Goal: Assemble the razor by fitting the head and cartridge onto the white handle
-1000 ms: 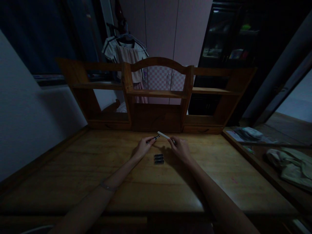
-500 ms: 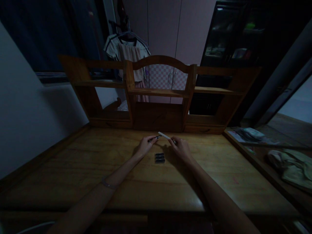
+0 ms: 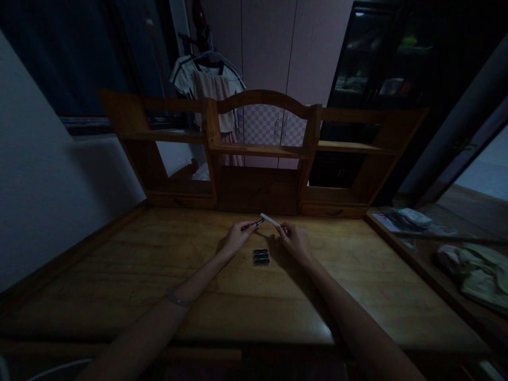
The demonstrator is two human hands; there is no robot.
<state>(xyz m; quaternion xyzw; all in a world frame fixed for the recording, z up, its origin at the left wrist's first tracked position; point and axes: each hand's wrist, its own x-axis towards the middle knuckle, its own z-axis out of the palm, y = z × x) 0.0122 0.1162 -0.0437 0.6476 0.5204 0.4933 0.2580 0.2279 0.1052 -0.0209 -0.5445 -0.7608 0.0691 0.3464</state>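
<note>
My left hand (image 3: 237, 236) is closed on a slim dark pen-like piece (image 3: 257, 223) with a pale metallic section, which points up and to the right. Between the fingers of my right hand (image 3: 296, 241) is a slim white stick (image 3: 270, 219), slanting up to the left; something dark shows at those fingers. The far ends of the two pieces come together above the desk, and I cannot tell whether they touch. Nearer to me, a small clear pack (image 3: 261, 257) with dark bars in it lies on the wooden desk (image 3: 254, 301).
A wooden shelf unit (image 3: 260, 151) runs along the desk's back edge. On a lower surface to the right are papers (image 3: 402, 218) and crumpled cloth (image 3: 482, 272). Clothes (image 3: 214, 87) hang behind the shelf, before pink cupboards (image 3: 265, 47). The room is dim.
The white stick's far end has shifted slightly right, and its tilt differs a little. Both hands keep their hold in nearly the same place. The whole view has moved very slightly.
</note>
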